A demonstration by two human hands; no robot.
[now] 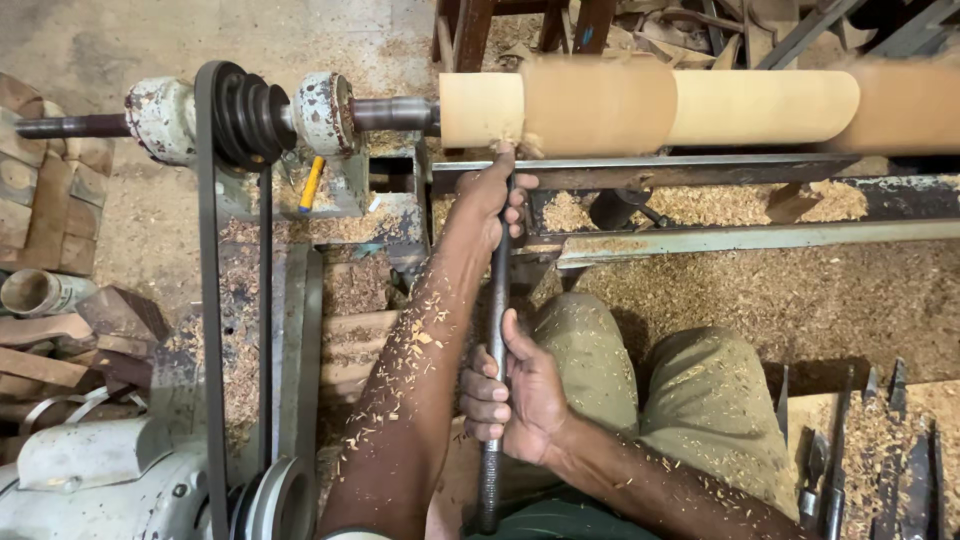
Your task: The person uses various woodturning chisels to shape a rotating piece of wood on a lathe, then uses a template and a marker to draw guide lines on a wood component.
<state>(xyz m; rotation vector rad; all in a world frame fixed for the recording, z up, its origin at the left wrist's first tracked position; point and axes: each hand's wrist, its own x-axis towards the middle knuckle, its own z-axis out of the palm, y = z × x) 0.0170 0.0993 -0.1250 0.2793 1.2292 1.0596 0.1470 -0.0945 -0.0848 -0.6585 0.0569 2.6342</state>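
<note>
Chisel tip hidden behind left hand (497,195), which is clamped over the long turning chisel (497,330) on the tool rest (640,170), against the wooden cylinder (650,105). Right hand (515,390) is wrapped around the chisel handle. Cylinder's right end is cut off by the frame. Small tin (35,292) at left, contents unclear.

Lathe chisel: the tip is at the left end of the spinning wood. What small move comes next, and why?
Probably ease the chisel slightly rightward along the tool rest. Its tip meets the wooden cylinder near the left end; the left hand steadies it on the rest, the right hand grips the handle, and uncut wood lies to the right.
</note>
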